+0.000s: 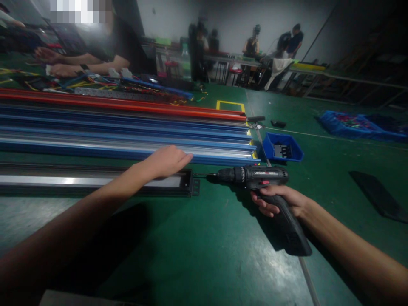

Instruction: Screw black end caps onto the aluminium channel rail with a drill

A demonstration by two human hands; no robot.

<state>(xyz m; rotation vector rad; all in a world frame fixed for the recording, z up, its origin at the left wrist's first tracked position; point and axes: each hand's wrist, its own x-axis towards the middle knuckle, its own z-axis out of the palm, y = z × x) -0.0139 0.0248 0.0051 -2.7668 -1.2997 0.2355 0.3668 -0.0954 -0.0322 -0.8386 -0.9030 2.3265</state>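
My right hand (277, 199) is wrapped around the handle of a black cordless drill (266, 176), its bit pointing left. The bit's tip meets the end cap (191, 183) of a long black rail (95, 180) with a silvery strip along its middle. My left hand (168, 160) is closed over the far edge of that rail, close to the end cap. Its fingertips are hidden behind the hand. A small slotted black bracket (196, 188) sticks out at the rail's end.
Several blue rails (127, 134) and an orange rail (127, 103) lie beyond the black one. A blue bin (282, 148) holding small parts stands past the drill. At right lies a flat black piece (378, 193). A person's forearms (92, 63) rest by wires at upper left.
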